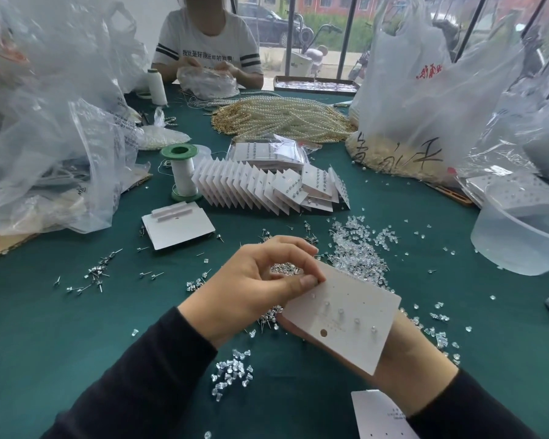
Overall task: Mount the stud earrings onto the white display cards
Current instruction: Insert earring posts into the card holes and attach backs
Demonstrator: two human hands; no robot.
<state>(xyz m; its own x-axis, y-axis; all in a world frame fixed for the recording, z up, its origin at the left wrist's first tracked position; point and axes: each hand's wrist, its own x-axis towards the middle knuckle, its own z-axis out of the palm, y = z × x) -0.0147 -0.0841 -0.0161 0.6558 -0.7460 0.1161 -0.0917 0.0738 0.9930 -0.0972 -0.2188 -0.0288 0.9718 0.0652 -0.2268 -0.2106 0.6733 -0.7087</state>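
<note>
While your right hand [406, 346] cradles the white rectangular paper display card [355, 343] from beneath, fingers curled at its lower edge, your left hand [260, 280] pinches the card's top-left corner above the green cloth table [76, 327]. Four clear-backed stud earrings [341, 311] stand in a row on the card. At right, a translucent white plastic bag [409, 74] holds heaped cream beads [390, 153]; the frosted plastic basin [520, 248] beside it hides its contents.

White display card [346, 315] is held tilted above the green cloth [76, 327], hang hole at its near edge. Four studs [340, 311] are seated in a diagonal row across it. Loose stud earrings [95, 274] are scattered flat on the cloth. Filled cards [251, 188] are fanned in a leaning row farther back, with blank cards [178, 229] stacked just left.
</note>
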